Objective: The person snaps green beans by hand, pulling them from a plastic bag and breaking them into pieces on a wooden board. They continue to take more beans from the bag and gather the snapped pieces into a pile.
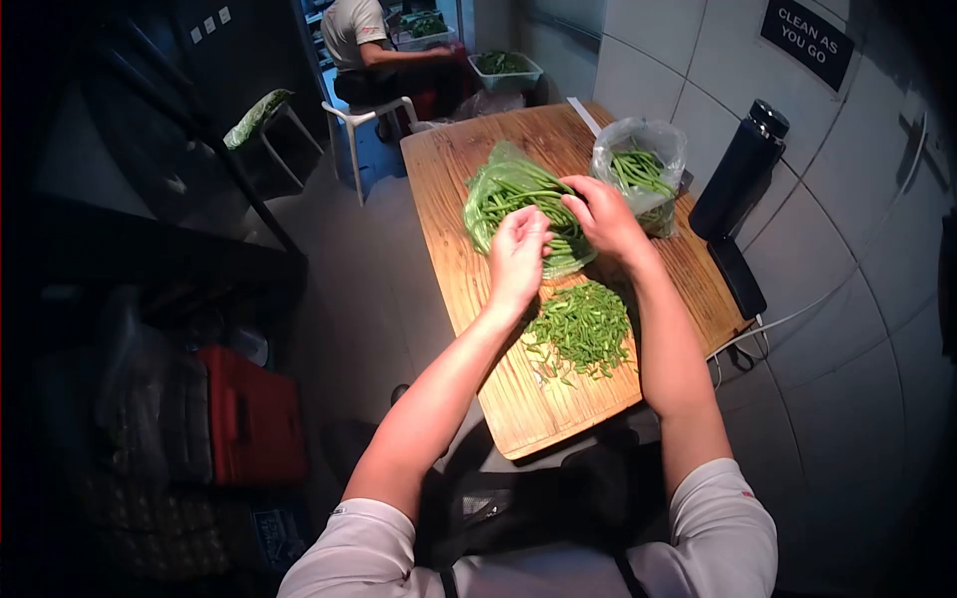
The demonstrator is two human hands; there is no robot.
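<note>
Long green beans lie in an open, pale green plastic bag on the wooden table. Over the near left part of the beans is my left hand, its fingers curled together; what they hold, if anything, is too small to make out. My right hand reaches over the right side of the bag, thumb and fingers apart, by the bean ends. Nearer to me, a pile of short cut green pieces is spread on the wood. A clear bag with more long beans stands behind my right hand.
A dark bottle and a black device with a white cable are at the table's right edge, by the tiled wall. Another person sits on a white stool near baskets of greens. A red crate is at lower left.
</note>
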